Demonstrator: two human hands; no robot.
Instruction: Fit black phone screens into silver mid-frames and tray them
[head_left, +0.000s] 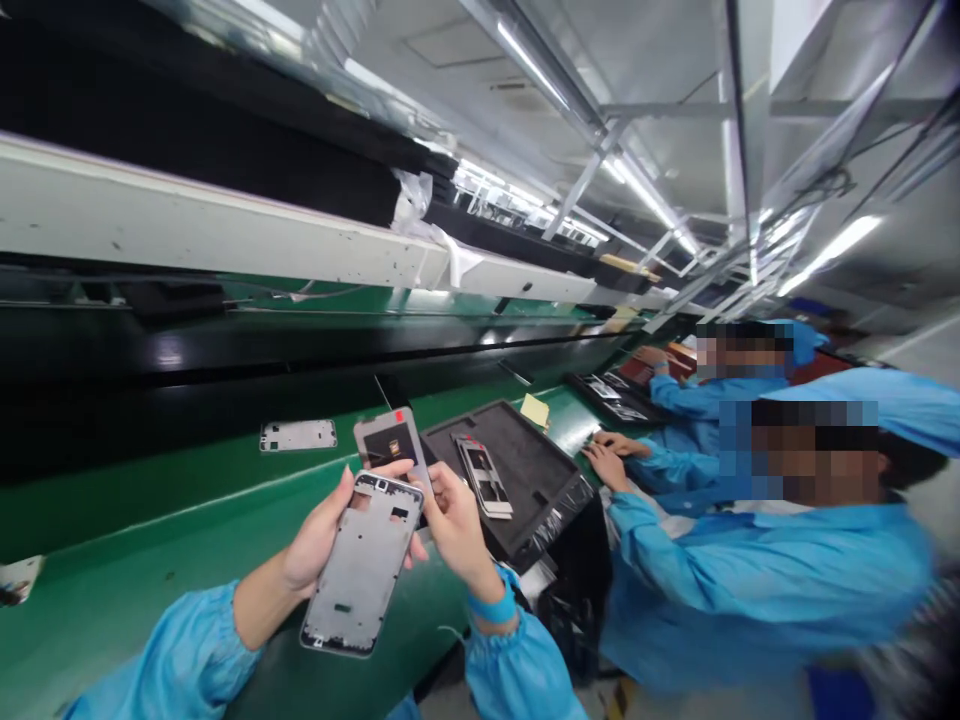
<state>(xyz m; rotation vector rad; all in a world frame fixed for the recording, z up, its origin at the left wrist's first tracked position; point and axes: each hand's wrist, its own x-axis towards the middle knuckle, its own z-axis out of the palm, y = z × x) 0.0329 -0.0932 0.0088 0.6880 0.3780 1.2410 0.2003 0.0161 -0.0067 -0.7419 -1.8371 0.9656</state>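
My left hand [319,540] grips a silver phone frame [360,570] along its left side, its cut-outs and inner face turned up toward me. My right hand [457,525] is closed on a grey phone screen panel [369,437] with a red sticker and a dark middle, which stands behind the frame's top end. Fingertips of the right hand also come close to the frame's right edge; whether they touch it is unclear. Both pieces are above the green work surface [187,540], the frame partly covering the panel.
A black foam tray [517,425] to the right holds a few stacked panels [484,478]. Another phone frame [300,435] lies on the belt at left, and a pale part [21,580] at the far left edge. Two co-workers in blue [750,560] sit at right near a yellow note [535,411].
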